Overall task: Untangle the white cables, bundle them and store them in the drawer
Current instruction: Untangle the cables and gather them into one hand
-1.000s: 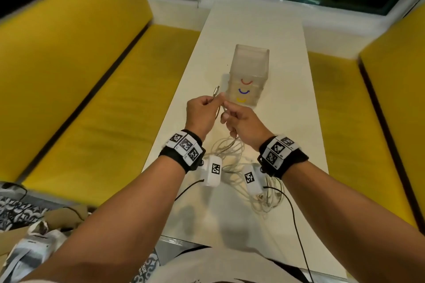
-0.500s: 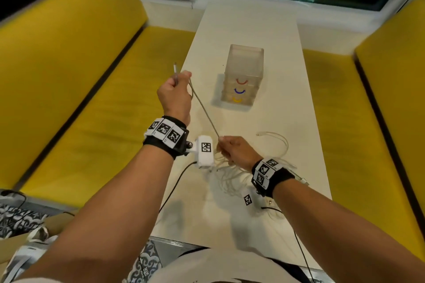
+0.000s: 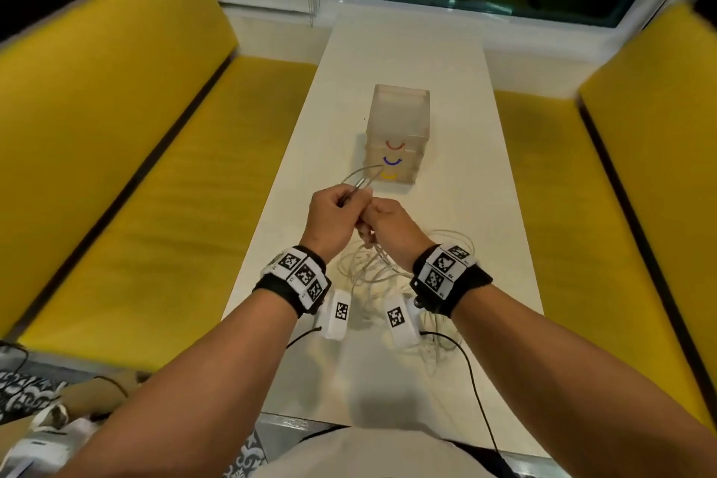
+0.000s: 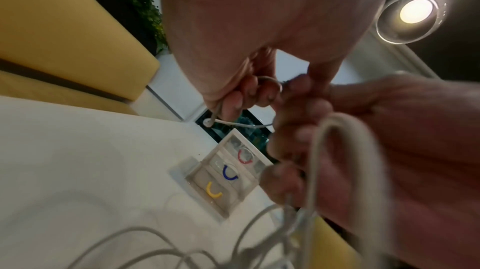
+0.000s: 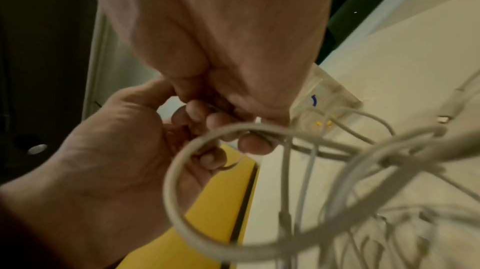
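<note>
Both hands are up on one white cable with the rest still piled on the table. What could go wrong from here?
1. The left hand and right hand grip one cable whose length runs down into the tangle; pulling may tighten knots instead of freeing it.
2. Strands lie around the wrist camera, so a lift might snag it.
3. The drawer box stands just beyond the hands; a swinging loop might knock it.

The drawer unit (image 3: 399, 136) is standing mid-bench (image 3: 465, 206); loose white cables (image 3: 372, 272) are sprawling near the front edge, with bare bench lying either side.
</note>
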